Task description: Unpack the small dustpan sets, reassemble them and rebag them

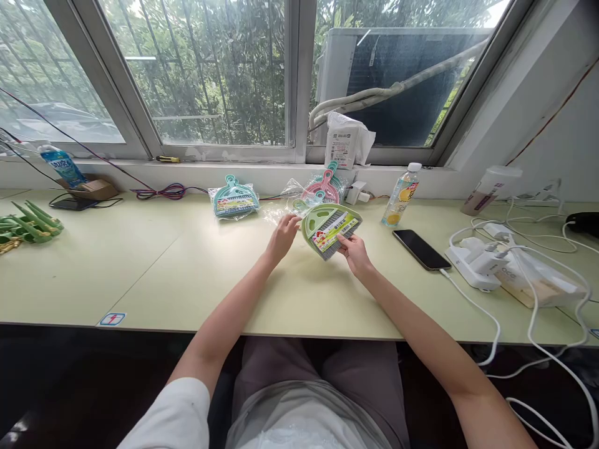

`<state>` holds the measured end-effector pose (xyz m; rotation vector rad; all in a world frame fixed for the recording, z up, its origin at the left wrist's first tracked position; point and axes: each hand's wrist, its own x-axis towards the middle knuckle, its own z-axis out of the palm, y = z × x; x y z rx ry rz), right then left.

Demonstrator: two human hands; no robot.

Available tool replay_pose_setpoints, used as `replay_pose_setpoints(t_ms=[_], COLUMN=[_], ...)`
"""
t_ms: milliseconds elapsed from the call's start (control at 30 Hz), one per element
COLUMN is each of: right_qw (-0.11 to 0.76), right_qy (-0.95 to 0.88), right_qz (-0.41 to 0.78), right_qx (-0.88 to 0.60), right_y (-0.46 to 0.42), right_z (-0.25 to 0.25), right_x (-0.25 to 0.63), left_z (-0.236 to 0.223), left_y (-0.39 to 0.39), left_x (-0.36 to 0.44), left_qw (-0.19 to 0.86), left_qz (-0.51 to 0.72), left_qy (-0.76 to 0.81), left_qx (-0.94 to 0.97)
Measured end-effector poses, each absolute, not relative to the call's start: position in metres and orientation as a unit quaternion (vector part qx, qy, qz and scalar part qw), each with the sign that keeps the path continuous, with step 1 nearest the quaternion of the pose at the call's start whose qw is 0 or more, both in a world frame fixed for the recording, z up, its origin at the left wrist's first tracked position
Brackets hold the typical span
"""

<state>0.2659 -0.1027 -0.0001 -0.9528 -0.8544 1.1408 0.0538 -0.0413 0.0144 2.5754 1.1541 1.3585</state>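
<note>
A small green dustpan-and-brush set with a printed label is held tilted just above the pale green desk. My right hand pinches its lower edge at the bristles. My left hand is at its left side, fingers curled at the handle end and at the clear plastic wrapper lying there. A teal set in its wrapper lies to the left near the sill. A pink set in wrapping lies just behind the green one.
A black phone lies right of my hands, with a drink bottle behind it. White power strips and cables fill the right side. Green plastic items lie at the far left. A white bag stands on the sill.
</note>
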Motion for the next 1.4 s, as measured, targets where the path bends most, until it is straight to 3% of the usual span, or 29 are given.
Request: replay_pose_setpoints(t_ms=[200, 367, 467, 600, 733, 1000, 1233, 1400], right_qw=[0.645, 0.693, 0.705, 0.688, 0.683, 0.710, 0.709, 0.724], right_qy=[-0.405, -0.394, -0.389, -0.401, -0.409, -0.399, -0.398, -0.396], right_qz=[0.517, 0.491, 0.484, 0.487, 0.480, 0.460, 0.464, 0.437], right_qx=[-0.390, -0.353, -0.343, -0.358, -0.368, -0.354, -0.350, -0.359], right_y=[-0.102, -0.103, -0.103, -0.104, -0.106, -0.111, -0.111, -0.111], right_z=[0.002, 0.004, 0.005, 0.007, 0.008, 0.010, 0.012, 0.007], right_x=[0.263, 0.265, 0.265, 0.264, 0.261, 0.253, 0.259, 0.252], left_z=[0.023, 0.033, 0.039, 0.038, 0.024, 0.018, 0.012, 0.017], left_y=[-0.059, -0.067, -0.060, -0.051, -0.058, -0.069, -0.069, -0.077], left_x=[0.065, 0.068, 0.070, 0.074, 0.084, 0.099, 0.100, 0.108], left_qw=[0.040, 0.057, 0.232, 0.542, 0.663, 0.693, 0.731, 0.695], left_qz=[0.473, 0.620, 0.675, 0.571, 0.462, 0.486, 0.393, 0.504], left_qy=[0.332, 0.483, 0.468, 0.297, 0.241, 0.179, 0.195, 0.158], left_qx=[0.815, 0.616, 0.522, 0.540, 0.538, 0.501, 0.523, 0.488])
